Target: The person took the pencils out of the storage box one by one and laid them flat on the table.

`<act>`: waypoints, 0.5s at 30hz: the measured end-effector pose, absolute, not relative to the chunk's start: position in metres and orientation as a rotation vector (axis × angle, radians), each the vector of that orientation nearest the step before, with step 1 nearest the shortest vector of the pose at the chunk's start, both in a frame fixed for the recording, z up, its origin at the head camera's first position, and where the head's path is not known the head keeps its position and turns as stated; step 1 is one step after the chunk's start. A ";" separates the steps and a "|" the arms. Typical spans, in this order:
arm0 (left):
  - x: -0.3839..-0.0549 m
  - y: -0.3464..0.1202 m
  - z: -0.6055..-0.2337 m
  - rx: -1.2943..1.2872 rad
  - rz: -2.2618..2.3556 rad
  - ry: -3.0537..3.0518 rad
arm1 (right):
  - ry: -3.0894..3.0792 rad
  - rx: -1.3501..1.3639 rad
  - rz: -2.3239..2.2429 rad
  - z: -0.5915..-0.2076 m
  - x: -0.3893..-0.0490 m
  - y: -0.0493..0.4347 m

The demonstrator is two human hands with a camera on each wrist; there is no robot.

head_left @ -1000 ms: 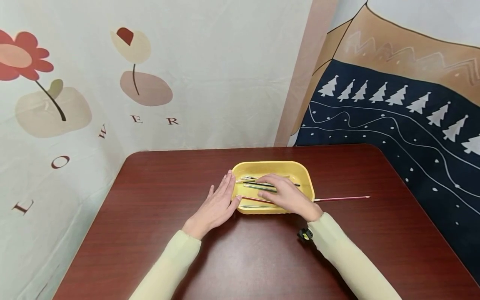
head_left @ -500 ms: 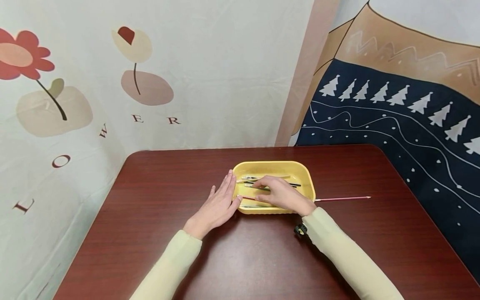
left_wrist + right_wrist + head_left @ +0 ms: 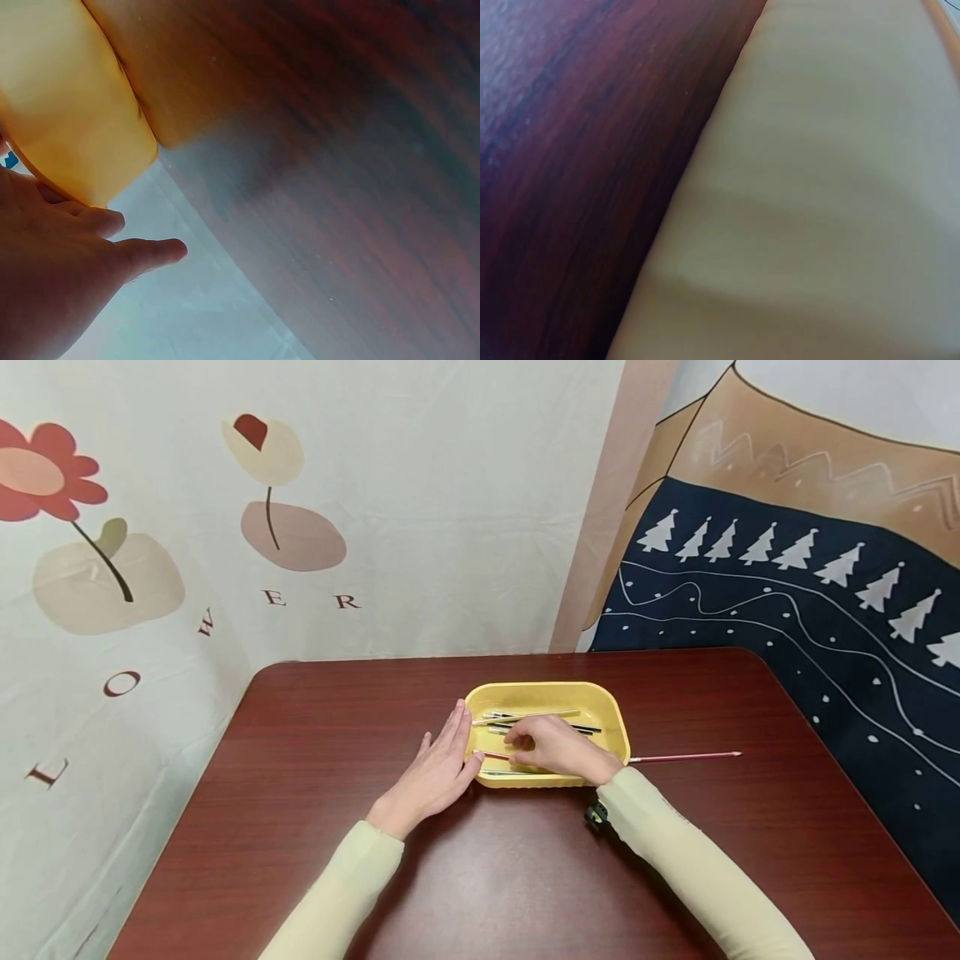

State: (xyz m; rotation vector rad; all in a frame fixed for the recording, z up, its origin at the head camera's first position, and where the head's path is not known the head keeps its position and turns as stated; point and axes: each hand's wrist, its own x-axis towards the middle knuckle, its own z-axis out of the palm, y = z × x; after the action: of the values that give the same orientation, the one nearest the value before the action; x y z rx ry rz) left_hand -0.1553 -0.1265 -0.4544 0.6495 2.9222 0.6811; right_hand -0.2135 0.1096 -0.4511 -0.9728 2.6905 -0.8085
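A yellow plastic basin (image 3: 551,695) holds several pencils, among them a dark one (image 3: 588,727), a yellow one (image 3: 566,714) and a red one (image 3: 491,754). My left hand (image 3: 435,768) lies with straight fingers along the basin's left end, which the left wrist view shows as a yellow wall (image 3: 82,97) beyond the fingers. Inside the basin, my right hand (image 3: 566,747) has its fingers bent down toward the pencils, thumb beside the red one. I cannot tell whether those fingers pinch a pencil. The right wrist view shows only the basin's side (image 3: 817,187) and the tabletop.
A pinkish-red pencil (image 3: 686,757) lies on the dark red wooden table (image 3: 337,718), just right of the basin, its tip pointing right. Printed cloths (image 3: 450,510) hang behind the table. A small black device (image 3: 597,816) sits by the right cuff.
My right hand has shifted slightly left and its fingers have curled in more, covering much of a green pencil. My left hand and the basin have stayed in place.
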 end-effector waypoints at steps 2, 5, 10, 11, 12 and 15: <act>-0.155 -0.126 -0.455 0.652 0.681 2.924 | 2.678 -0.969 -0.813 -0.452 -0.214 0.110; -0.155 -0.127 -0.455 0.654 0.680 2.922 | 2.663 -0.968 -0.803 -0.452 -0.215 0.110; -0.155 -0.127 -0.454 0.655 0.684 2.917 | 2.646 -0.974 -0.783 -0.452 -0.216 0.109; -0.155 -0.127 -0.454 0.653 0.683 2.915 | 2.644 -0.974 -0.780 -0.452 -0.216 0.109; -0.155 -0.127 -0.454 0.653 0.684 2.915 | 2.642 -0.975 -0.778 -0.452 -0.216 0.109; -0.155 -0.128 -0.454 0.651 0.686 2.912 | 2.635 -0.982 -0.767 -0.453 -0.216 0.109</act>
State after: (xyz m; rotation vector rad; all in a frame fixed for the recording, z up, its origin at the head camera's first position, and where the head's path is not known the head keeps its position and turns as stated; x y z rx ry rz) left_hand -0.1554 -0.1276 -0.4542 0.6509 2.9121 0.6857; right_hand -0.2164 0.1093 -0.4525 -0.9815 2.6350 -0.7667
